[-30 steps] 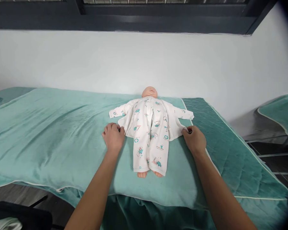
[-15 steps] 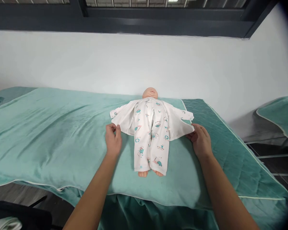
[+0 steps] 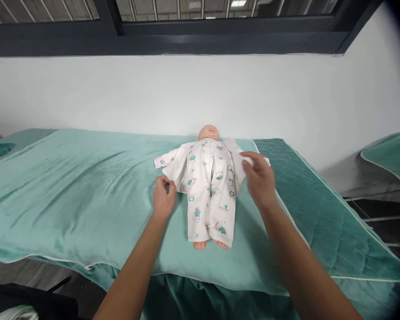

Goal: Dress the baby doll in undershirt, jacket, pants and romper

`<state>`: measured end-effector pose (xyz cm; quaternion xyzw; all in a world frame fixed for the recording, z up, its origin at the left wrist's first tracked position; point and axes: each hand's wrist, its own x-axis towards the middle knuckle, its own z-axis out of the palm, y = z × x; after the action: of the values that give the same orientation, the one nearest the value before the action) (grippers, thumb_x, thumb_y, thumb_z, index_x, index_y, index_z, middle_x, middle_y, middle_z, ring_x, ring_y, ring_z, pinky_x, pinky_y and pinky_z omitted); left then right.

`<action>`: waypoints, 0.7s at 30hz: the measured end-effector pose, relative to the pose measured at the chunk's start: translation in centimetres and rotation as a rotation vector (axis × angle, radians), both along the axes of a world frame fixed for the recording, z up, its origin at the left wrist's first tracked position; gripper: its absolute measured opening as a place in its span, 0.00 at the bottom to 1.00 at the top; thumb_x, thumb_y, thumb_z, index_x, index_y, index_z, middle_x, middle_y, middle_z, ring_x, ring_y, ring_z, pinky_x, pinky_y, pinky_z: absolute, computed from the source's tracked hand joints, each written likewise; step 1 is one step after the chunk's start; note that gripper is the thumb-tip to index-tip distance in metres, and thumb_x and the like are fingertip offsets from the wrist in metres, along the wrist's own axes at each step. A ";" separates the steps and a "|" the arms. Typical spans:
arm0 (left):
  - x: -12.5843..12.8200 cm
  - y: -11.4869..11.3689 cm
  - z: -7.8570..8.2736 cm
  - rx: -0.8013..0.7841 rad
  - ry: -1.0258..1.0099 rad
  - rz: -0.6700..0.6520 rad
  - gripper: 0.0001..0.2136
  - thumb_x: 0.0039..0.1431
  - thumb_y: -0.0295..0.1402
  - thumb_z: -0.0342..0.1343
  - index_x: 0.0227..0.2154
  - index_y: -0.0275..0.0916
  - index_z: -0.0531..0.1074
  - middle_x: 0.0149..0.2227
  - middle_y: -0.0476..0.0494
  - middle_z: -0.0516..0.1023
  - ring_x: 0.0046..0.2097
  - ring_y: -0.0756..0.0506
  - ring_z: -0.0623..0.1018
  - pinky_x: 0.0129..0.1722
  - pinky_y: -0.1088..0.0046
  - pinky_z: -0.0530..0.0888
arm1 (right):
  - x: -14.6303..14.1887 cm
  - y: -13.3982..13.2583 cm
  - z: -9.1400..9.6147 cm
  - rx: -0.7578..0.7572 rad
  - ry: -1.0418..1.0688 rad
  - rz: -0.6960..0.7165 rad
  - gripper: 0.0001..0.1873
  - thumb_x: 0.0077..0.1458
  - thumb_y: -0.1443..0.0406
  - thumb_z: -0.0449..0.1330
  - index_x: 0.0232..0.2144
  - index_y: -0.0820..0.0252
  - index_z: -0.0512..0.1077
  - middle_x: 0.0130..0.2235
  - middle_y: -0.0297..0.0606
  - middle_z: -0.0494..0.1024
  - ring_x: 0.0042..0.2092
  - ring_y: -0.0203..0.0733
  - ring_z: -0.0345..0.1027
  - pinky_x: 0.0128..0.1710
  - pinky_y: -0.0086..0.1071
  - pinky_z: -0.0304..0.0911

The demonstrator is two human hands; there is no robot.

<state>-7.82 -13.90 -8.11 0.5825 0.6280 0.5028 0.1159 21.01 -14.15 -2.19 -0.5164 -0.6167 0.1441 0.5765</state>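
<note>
- The left hand (image 3: 164, 200) pinches the lower corner of the printed baby top (image 3: 178, 165) between thumb and fingertips, at its open flap just beside the doll's hip.
- The right hand (image 3: 262, 180), blurred, grasps the opposite flap and holds it lifted over the doll's side.
- The baby doll (image 3: 209, 132) lies on its back in matching trousers (image 3: 210, 204), head toward the wall and feet near the blanket's front edge.
- A teal blanket (image 3: 70, 191) spreads wide to the left, with a quilted cover (image 3: 320, 209) to the right.
- A white wall (image 3: 153, 93) and a dark window frame (image 3: 186, 42) stand behind.
</note>
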 end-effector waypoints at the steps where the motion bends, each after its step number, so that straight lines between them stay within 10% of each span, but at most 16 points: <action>1: 0.0 0.0 0.0 0.001 -0.003 -0.007 0.07 0.61 0.36 0.50 0.41 0.42 0.64 0.35 0.48 0.74 0.37 0.45 0.76 0.37 0.69 0.71 | -1.2 -0.4 0.7 -0.017 -0.176 0.069 0.18 0.62 0.66 0.50 0.52 0.51 0.71 0.55 0.39 0.76 0.52 0.46 0.72 0.52 0.44 0.67; 6: 0.0 -0.1 0.4 -0.007 0.082 -0.090 0.16 0.64 0.37 0.47 0.52 0.42 0.69 0.35 0.47 0.76 0.35 0.46 0.75 0.39 0.68 0.71 | -4.1 -2.7 0.1 -0.003 -0.642 0.210 0.26 0.60 0.76 0.45 0.55 0.55 0.70 0.64 0.40 0.68 0.66 0.47 0.59 0.64 0.47 0.58; 16: 0.7 1.5 2.9 0.013 -0.006 -0.106 0.20 0.67 0.38 0.46 0.59 0.41 0.70 0.46 0.42 0.81 0.38 0.45 0.78 0.44 0.64 0.76 | -2.6 -4.1 -1.9 0.061 -0.417 -0.004 0.15 0.65 0.68 0.50 0.48 0.53 0.73 0.45 0.43 0.73 0.48 0.47 0.68 0.48 0.43 0.66; 21: 3.0 0.3 4.3 0.323 0.428 -0.515 0.21 0.67 0.26 0.41 0.57 0.46 0.71 0.58 0.42 0.76 0.62 0.43 0.72 0.61 0.58 0.71 | -2.2 -4.0 -2.2 0.056 -0.424 0.101 0.11 0.64 0.69 0.52 0.43 0.54 0.73 0.43 0.41 0.73 0.46 0.45 0.69 0.46 0.40 0.66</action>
<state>-4.83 -13.60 -3.84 0.8242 0.3837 0.4165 0.0111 18.82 -18.18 -4.36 -0.4873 -0.7531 0.0438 0.4400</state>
